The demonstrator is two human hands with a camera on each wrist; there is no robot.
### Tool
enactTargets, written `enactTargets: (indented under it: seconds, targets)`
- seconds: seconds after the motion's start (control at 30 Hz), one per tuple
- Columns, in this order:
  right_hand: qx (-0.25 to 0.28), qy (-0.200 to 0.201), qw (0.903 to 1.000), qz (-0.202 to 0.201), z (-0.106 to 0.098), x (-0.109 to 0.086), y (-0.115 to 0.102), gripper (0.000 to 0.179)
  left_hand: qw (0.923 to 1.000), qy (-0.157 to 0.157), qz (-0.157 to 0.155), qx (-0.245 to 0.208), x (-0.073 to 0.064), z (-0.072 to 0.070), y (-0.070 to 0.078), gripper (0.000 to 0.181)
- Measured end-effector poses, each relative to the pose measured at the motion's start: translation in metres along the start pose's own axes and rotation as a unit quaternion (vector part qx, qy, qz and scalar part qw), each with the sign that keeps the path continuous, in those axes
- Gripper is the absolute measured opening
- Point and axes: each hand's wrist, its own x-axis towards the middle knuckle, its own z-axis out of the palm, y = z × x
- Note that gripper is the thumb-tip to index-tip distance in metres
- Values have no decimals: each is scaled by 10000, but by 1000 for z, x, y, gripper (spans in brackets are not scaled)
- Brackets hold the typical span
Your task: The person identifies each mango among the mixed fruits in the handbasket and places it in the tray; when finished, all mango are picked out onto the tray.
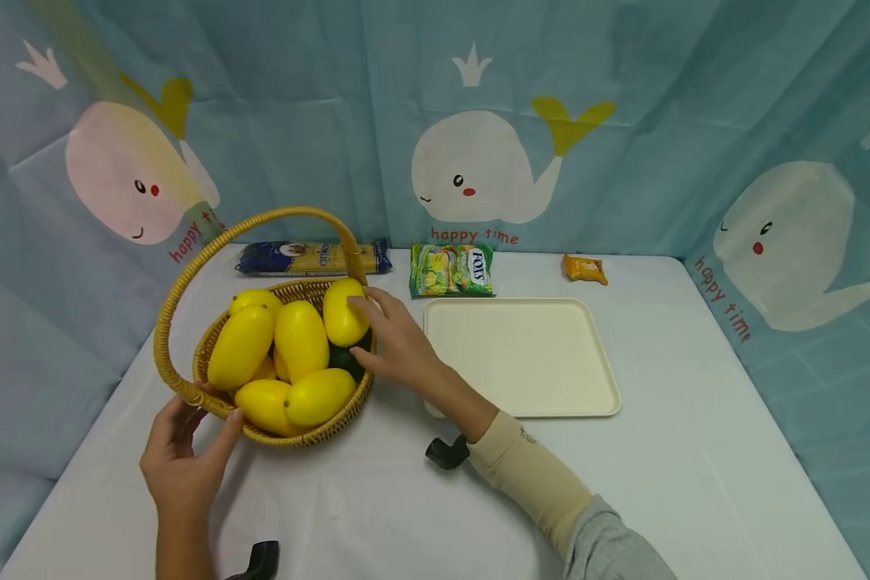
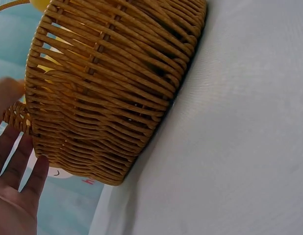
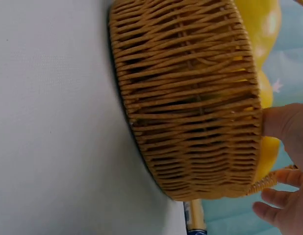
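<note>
A wicker basket with a tall arched handle stands at the left of the table, heaped with several yellow mangoes. Among them, at the right side, shows part of a dark green thing. My left hand is at the basket's near left rim by the foot of the handle, its fingers spread and fairly straight. At the opposite side my right hand reaches to the rim, with fingers apart beside the rightmost mango. In the right wrist view its thumb meets the rim.
A cream tray lies right of the basket. Along the back are a blue and yellow packet, a green FOX'S sweets bag and a small orange packet. A whale-print curtain encloses the table. Black curved pieces show near the forearms.
</note>
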Motion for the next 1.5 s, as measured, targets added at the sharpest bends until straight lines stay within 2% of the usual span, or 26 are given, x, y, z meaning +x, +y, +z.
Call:
enactTargets:
  seconds: [0.13, 0.33, 0.5, 0.67, 0.83, 1.03, 1.2, 1.33, 1.5]
  targets:
    - [-310, -4, 9995, -113, 2, 5, -5, 65, 9997, 80, -10, 222, -1, 1, -3, 60]
    - [-962, -358, 9947, 42, 4, 17, -16, 72, 9978, -18, -119, 649, 0, -1, -1, 60]
    - [-1267, -525, 9906, -7, 6, 22, -21, 74, 9985, 84, -66, 543, -1, 1, 1, 58]
    - [-1182, -636, 9909, 7, 6, 24, -18, 77, 9986, 70, 31, 516, -1, 4, 1, 56]
    - [-717, -527, 9960, 44, 5, 23, -11, 73, 9981, 71, -26, 607, -1, 2, 0, 57]
    - [443, -54, 9989, 130, 5, 19, -1, 74, 9965, -51, -141, 828, -1, -1, -1, 57]
    - [1124, 221, 9934, 21, 5, 16, 2, 72, 9968, 5, -137, 785, -2, 0, -1, 56]
    - [1531, 422, 9872, 109, 2, 15, 1, 70, 9974, 43, -123, 715, -3, 1, -2, 55]
    - [2083, 641, 9758, 196, 1, 16, 0, 63, 9958, -30, -205, 894, -2, -1, -2, 55]
